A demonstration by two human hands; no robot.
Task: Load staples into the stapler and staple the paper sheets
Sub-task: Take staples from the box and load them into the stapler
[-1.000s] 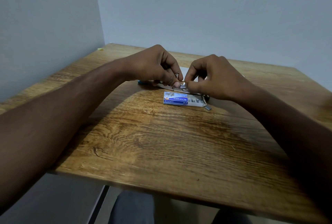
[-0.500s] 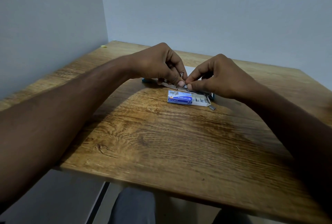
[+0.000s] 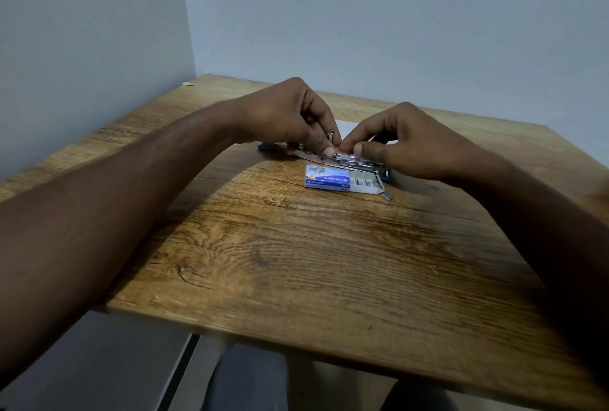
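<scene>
A blue stapler [image 3: 357, 162] lies opened out flat on the wooden table [image 3: 296, 262], its metal staple channel facing up. My left hand [image 3: 293, 117] presses down on the left part of the channel with thumb and fingers. My right hand [image 3: 405, 140] pinches something small, probably a staple strip, at the channel; fingers hide it. Just in front lies a blue and white staple box [image 3: 342, 179], slid open with staples showing. A loose staple strip [image 3: 388, 196] rests at the box's right end. White paper sheets [image 3: 346, 128] lie behind the hands, mostly hidden.
Grey walls close the table at the back and on the left. A small yellow scrap [image 3: 188, 83] lies at the far left corner. Bare wood spreads in front of the box toward the near edge. My legs show below the table.
Both hands stay over the stapler; the fingertips have shifted slightly along the metal channel. The view has drifted a little. The box and loose strip have not moved.
</scene>
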